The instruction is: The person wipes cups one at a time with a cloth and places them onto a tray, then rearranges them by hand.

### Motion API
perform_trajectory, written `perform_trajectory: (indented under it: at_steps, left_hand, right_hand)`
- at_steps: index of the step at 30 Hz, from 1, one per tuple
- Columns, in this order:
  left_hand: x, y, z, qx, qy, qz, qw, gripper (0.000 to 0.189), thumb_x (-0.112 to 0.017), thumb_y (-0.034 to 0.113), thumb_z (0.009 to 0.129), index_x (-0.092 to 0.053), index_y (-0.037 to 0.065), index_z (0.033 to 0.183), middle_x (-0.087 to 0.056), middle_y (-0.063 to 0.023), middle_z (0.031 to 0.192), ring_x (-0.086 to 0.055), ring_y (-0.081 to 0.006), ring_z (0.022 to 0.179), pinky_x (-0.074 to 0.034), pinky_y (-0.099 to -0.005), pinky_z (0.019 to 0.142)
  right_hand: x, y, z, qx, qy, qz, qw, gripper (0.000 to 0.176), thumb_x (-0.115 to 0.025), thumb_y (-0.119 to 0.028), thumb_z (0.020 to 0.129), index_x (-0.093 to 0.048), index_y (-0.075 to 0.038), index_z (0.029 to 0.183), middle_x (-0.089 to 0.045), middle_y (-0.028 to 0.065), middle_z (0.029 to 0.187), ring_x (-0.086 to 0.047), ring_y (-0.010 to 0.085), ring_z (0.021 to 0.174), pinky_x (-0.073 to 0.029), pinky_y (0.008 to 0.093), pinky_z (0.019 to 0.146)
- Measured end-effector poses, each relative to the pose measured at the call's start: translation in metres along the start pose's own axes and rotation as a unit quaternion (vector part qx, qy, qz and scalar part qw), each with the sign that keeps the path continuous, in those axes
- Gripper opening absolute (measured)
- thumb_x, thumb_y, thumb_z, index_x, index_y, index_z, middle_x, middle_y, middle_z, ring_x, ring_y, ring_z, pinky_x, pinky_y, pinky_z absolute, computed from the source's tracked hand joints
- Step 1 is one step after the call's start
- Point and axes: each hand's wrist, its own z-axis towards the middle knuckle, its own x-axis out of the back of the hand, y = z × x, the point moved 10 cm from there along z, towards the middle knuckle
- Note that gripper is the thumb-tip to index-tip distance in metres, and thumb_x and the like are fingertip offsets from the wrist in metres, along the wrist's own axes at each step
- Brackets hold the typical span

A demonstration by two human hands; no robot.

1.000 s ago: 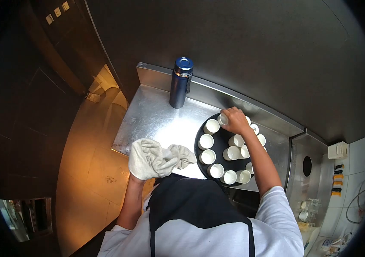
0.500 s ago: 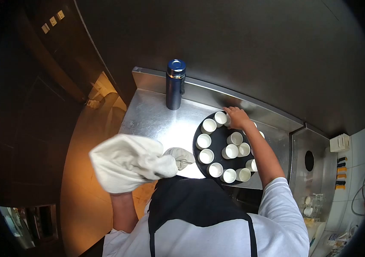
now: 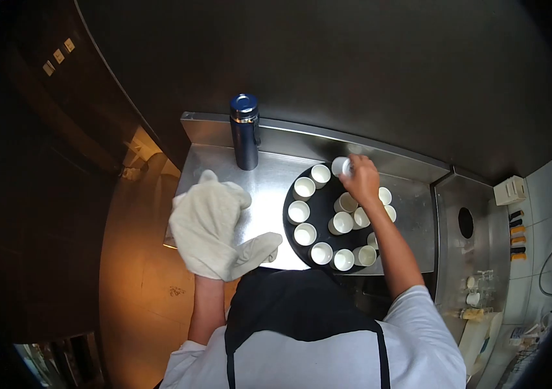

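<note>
The head view shows a stainless-steel counter (image 3: 276, 175) with a raised back along its far edge. Right of its middle lies a round black tray (image 3: 323, 211), reaching close to the near edge, perhaps so that it sits within easy reach. A whitish, loosely bunched fabric cloth (image 3: 205, 220) covers the left hand, above the left forearm (image 3: 208, 308), near the counter's left edge; how far that hand is open cannot be told, though the cloth seems carried on it. The tall dark-blue cylindrical flask (image 3: 245, 142) stands upright at the far edge by the far left corner, likely to leave the working area free. The right hand (image 3: 363, 178) is partly closed, its fingers on one small white round cup (image 3: 339, 166) at the tray's far rim, probably taken from the side because neighbours crowd it; whether it is lifted cannot be told. The other small white cups (image 3: 305, 234) stand mouth up, many along the rim and a few grouped inside, which probably keeps each separately graspable.
</note>
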Motion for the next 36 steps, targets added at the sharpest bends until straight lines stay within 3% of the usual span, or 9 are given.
perform_trajectory:
  at_steps: [4, 8, 11, 15, 20, 25, 30, 32, 36]
  left_hand:
    - [-0.016, -0.050, 0.007, 0.088, -0.024, -0.032, 0.995, 0.044, -0.047, 0.041, 0.106, -0.059, 0.007, 0.131, -0.063, -0.0152, 0.129, -0.064, -0.0305, 0.119, -0.053, -0.0465, 0.104]
    - [-0.030, -0.098, 0.004, 0.161, -0.041, -0.054, 0.985, 0.042, -0.048, 0.039, 0.105, -0.060, 0.006, 0.128, -0.065, -0.0146, 0.126, -0.065, -0.0307, 0.117, -0.053, -0.0466, 0.103]
    - [-0.021, -0.112, -0.001, 0.154, -0.041, 0.012, 0.987, 0.040, -0.048, 0.038, 0.105, -0.062, 0.006, 0.126, -0.066, -0.0142, 0.123, -0.065, -0.0309, 0.115, -0.053, -0.0467, 0.103]
    - [-0.007, -0.093, 0.008, -0.063, -0.117, 0.438, 0.889, 0.042, -0.046, 0.040, 0.105, -0.062, 0.006, 0.125, -0.064, -0.0163, 0.125, -0.064, -0.0326, 0.118, -0.052, -0.0503, 0.103]
    - [-0.024, -0.078, 0.001, 0.096, -0.051, 0.062, 0.992, 0.043, -0.047, 0.039, 0.104, -0.060, 0.004, 0.125, -0.063, -0.0187, 0.120, -0.063, -0.0362, 0.112, -0.055, -0.0518, 0.095]
    - [-0.109, -0.026, -0.016, 0.200, -0.176, -0.209, 0.941, 0.038, -0.048, 0.032, 0.106, -0.058, 0.002, 0.127, -0.062, -0.0145, 0.122, -0.061, -0.0279, 0.109, -0.053, -0.0432, 0.096]
    - [-0.098, 0.107, 0.025, -0.049, -0.147, -0.118, 0.981, 0.036, -0.052, 0.032, 0.106, -0.058, 0.003, 0.125, -0.063, -0.0120, 0.120, -0.061, -0.0245, 0.107, -0.052, -0.0404, 0.097]
    - [-0.076, 0.156, 0.035, -0.137, -0.115, -0.076, 0.981, 0.035, -0.053, 0.033, 0.105, -0.058, 0.003, 0.124, -0.063, -0.0112, 0.119, -0.061, -0.0238, 0.107, -0.052, -0.0399, 0.097]
    - [-0.052, 0.191, 0.039, -0.183, -0.112, -0.033, 0.976, 0.035, -0.056, 0.034, 0.104, -0.058, 0.005, 0.122, -0.063, -0.0097, 0.116, -0.062, -0.0225, 0.105, -0.052, -0.0389, 0.097]
  right_hand:
    - [-0.007, -0.011, -0.035, -0.235, -0.025, 0.429, 0.872, 0.052, -0.087, -0.022, 0.081, -0.063, -0.002, 0.122, -0.069, 0.0048, 0.097, -0.066, 0.0121, 0.088, -0.054, 0.0290, 0.073]
    - [-0.022, -0.140, -0.077, -0.192, -0.185, 0.631, 0.729, 0.054, -0.086, -0.013, 0.083, -0.061, -0.003, 0.131, -0.069, 0.0078, 0.114, -0.067, 0.0135, 0.100, -0.054, 0.0296, 0.089]
    - [-0.005, -0.203, -0.086, -0.067, -0.159, 0.613, 0.771, 0.057, -0.088, -0.017, 0.082, -0.062, -0.003, 0.131, -0.068, 0.0096, 0.123, -0.063, 0.0172, 0.117, -0.050, 0.0335, 0.103]
    - [0.030, -0.224, -0.085, 0.148, -0.063, 0.366, 0.917, 0.065, -0.089, -0.030, 0.078, -0.064, -0.003, 0.131, -0.064, 0.0186, 0.134, -0.058, 0.0351, 0.132, -0.043, 0.0449, 0.113]
    - [0.039, -0.224, -0.081, 0.176, -0.017, 0.289, 0.941, 0.080, -0.089, -0.037, 0.076, -0.058, -0.002, 0.141, -0.053, 0.0219, 0.150, -0.044, 0.0392, 0.145, -0.036, 0.0472, 0.119]
    - [-0.062, -0.230, -0.107, -0.022, -0.235, 0.635, 0.736, 0.093, -0.088, -0.041, 0.081, -0.043, -0.002, 0.153, -0.050, 0.0191, 0.153, -0.045, 0.0294, 0.144, -0.037, 0.0432, 0.117]
    - [-0.116, -0.272, -0.179, -0.020, -0.604, 0.529, 0.595, 0.054, -0.080, -0.029, 0.093, -0.059, -0.003, 0.136, -0.073, 0.0081, 0.118, -0.067, 0.0138, 0.108, -0.051, 0.0303, 0.096]
    - [-0.122, -0.272, -0.180, 0.035, -0.561, 0.556, 0.613, 0.041, -0.076, -0.024, 0.096, -0.063, -0.002, 0.129, -0.075, 0.0062, 0.112, -0.069, 0.0116, 0.100, -0.053, 0.0283, 0.092]
    - [-0.055, -0.247, -0.120, -0.086, -0.405, 0.721, 0.556, 0.032, -0.072, -0.017, 0.099, -0.061, -0.005, 0.127, -0.074, 0.0072, 0.113, -0.066, 0.0105, 0.108, -0.052, 0.0286, 0.094]
